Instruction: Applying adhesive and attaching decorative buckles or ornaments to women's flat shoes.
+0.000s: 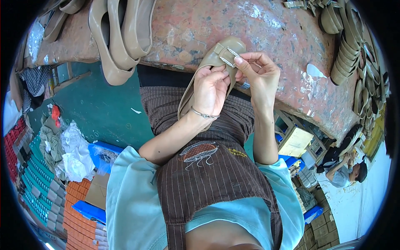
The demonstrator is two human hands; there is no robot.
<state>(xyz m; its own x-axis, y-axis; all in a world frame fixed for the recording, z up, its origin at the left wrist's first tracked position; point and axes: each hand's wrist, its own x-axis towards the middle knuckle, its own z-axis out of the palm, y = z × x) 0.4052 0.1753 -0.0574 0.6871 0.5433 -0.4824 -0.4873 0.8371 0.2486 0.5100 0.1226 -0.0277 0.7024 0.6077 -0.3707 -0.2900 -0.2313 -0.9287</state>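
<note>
A beige flat shoe (225, 46) is held upright over my lap, its toe resting against the edge of the stained reddish workbench (266, 29). My left hand (210, 89), with a thin bracelet at the wrist, grips the shoe's side from below. My right hand (260, 73) pinches a sparkly rectangular buckle (229, 57) on the shoe's toe strap with thumb and forefinger.
Several beige flat shoes (116, 37) lie on the bench at upper left; stacks of soles (350, 54) line its right end. Crumpled rags (75, 154), blue trays and boxes sit on the green floor at left. Another person (343, 171) crouches at lower right.
</note>
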